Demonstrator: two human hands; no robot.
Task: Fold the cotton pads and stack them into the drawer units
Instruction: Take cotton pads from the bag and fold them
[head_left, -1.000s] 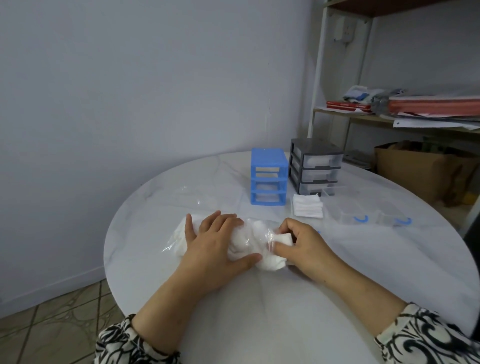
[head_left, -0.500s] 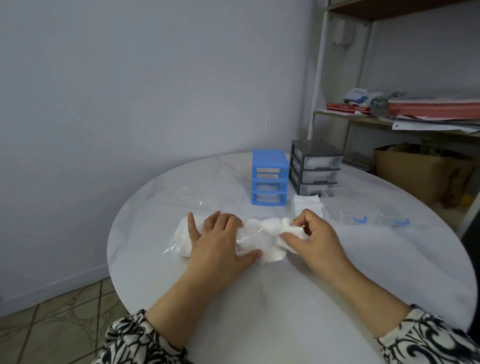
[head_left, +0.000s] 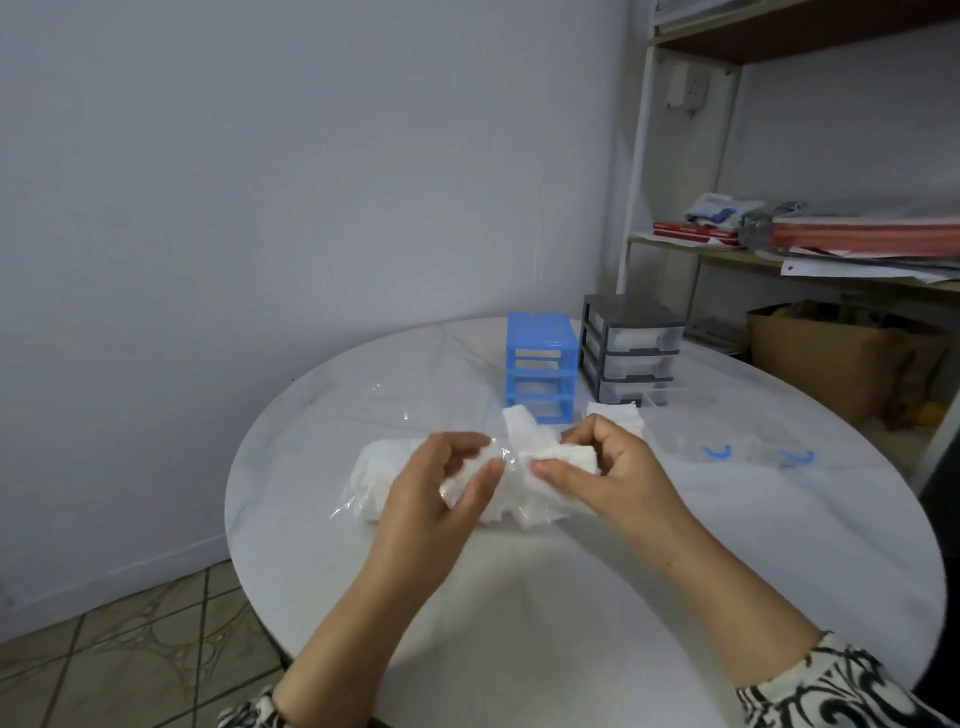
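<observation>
Compared with a second ago, my left hand (head_left: 447, 483) is no longer lying flat on the plastic bag of cotton pads (head_left: 395, 478); it has lifted, and its thumb and fingers now pinch the bag's open end near the middle of the frame. My right hand (head_left: 597, 467) has come up too, its grip closed on a white pad (head_left: 530, 441) whose free end stands up above the fingers. I judge that one pad is just coming out of the bag, so folding of this pad can begin next. A small stack of folded pads (head_left: 621, 415) lies on the surface (head_left: 571, 597) behind my right hand, in front of the grey drawer unit (head_left: 631, 351); the blue drawer unit (head_left: 541, 364) stands just left of it. Two clear drawers with blue handles (head_left: 717, 451) sit at the right of the frame, and they are hard to make out. I cannot tell whether my right hand holds one pad or several, because my fingers cover the lower part.
</observation>
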